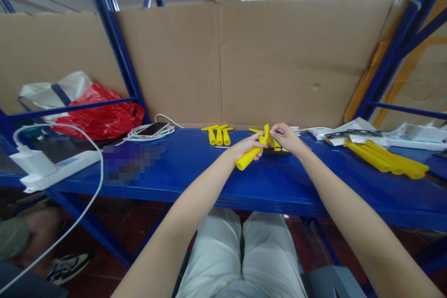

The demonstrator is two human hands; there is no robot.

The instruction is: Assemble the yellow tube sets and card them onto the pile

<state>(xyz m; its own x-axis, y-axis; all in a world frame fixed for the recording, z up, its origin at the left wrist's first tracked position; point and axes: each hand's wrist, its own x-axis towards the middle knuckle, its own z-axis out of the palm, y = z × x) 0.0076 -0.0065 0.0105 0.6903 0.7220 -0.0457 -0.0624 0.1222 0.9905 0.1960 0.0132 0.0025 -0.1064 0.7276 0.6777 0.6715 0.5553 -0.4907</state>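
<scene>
My left hand (pixel 248 147) is wrapped round a yellow T-shaped tool with a hollow round handle (pixel 247 159), its open end tilted toward me. At the tool's upper end, my right hand (pixel 284 137) has its fingers pinched together; what they hold is too small to make out. Below the hands lies a black and yellow object (pixel 277 152), partly hidden. Left of my hands, three similar yellow T-shaped tools (pixel 219 136) lie side by side near the cardboard. Part of another yellow piece (pixel 256 130) shows behind my left hand.
Yellow tubes (pixel 387 158) and plastic packets (pixel 359 135) lie at the right of the blue table (pixel 195 181). A phone (pixel 153 129) rests on a coiled white cable. At left are a power strip (pixel 66 167) and a red bag (pixel 104 111). Cardboard (pixel 279 60) closes the back.
</scene>
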